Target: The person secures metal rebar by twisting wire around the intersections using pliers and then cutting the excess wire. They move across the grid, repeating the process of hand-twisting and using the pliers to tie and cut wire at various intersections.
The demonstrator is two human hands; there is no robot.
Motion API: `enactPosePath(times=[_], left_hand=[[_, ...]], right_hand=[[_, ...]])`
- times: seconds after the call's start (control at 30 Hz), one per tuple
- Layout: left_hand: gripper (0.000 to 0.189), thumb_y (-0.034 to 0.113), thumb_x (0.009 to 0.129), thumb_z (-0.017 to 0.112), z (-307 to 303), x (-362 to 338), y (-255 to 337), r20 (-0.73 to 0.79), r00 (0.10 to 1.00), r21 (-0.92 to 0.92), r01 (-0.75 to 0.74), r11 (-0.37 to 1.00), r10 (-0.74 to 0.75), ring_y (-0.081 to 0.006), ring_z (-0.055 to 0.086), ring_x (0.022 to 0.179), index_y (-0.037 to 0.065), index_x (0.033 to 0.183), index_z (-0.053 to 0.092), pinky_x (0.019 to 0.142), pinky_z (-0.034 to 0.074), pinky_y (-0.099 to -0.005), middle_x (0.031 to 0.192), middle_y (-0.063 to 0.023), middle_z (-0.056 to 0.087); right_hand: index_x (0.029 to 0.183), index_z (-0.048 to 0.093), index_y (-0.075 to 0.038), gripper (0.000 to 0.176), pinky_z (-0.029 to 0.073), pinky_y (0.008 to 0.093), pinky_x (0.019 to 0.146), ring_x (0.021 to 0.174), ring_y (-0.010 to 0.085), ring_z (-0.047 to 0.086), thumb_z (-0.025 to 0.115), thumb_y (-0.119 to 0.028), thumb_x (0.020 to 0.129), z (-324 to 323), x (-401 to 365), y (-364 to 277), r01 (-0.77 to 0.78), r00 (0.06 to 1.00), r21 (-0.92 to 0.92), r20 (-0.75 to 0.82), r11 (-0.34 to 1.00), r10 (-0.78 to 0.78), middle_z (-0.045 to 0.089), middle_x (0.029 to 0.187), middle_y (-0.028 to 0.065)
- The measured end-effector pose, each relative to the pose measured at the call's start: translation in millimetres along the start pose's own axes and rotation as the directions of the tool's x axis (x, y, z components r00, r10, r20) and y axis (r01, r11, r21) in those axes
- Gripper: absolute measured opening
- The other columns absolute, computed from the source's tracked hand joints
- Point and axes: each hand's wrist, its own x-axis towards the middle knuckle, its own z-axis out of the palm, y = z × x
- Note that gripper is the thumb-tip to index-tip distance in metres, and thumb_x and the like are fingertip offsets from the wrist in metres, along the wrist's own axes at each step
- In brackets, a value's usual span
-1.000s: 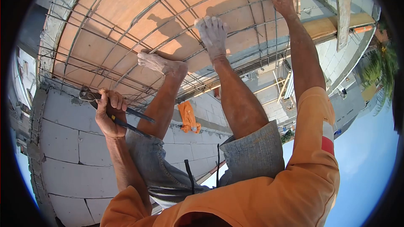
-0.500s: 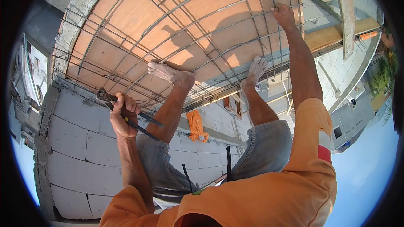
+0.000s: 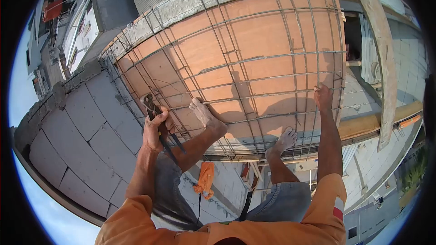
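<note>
Near left hand (image 3: pixel 159 128) holding pincers (image 3: pixel 149 103), bare foot (image 3: pixel 206 117) among rebar (image 3: pixel 272 56).

Left hand (image 3: pixel 156 130) is raised in front of the body, fingers curled inward in a closed grip; left forearm (image 3: pixel 141 168) rises from a bent elbow. Right arm (image 3: pixel 330 147) extends forward, close to straight, wrist in line with the forearm. Right hand (image 3: pixel 323 98) is farther forward than the left, fingers bent and drawn together. Both forearms are bare; hands are well apart.
</note>
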Motion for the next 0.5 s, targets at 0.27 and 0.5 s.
enactPosePath(times=[0.27,0.5], left_hand=[[0.009,0.017,0.089,0.061,62.4,8.3,-47.6,0.031,0.997,0.265,-0.079,0.961,0.074,-0.0106,0.048,0.059,0.009,0.09,0.056,0.053,0.041,-0.0278,0.062,0.0008,0.046],[0.013,0.018,0.091,0.061,185.0,51.1,-150.2,0.325,0.945,0.311,-0.08,0.947,-0.027,-0.0077,0.043,0.049,0.006,0.087,0.057,0.045,0.038,-0.0263,0.059,0.0007,0.049]], right_hand=[[0.092,0.058,-0.006,0.019,0.048,0.0407,0.069,0.08,0.035,0.061,0.066,-0.014,0.077,33.0,-18.2,48.2,-0.253,0.967,0.609,0.144,0.752,0.208,0.061,0.08,0.0149],[0.087,0.06,-0.004,0.015,0.05,0.0428,0.072,0.083,0.0363,0.061,0.066,-0.013,0.076,-16.6,-11.6,8.2,0.019,0.991,-0.021,0.132,1.0,-0.016,0.063,0.083,0.0161]])
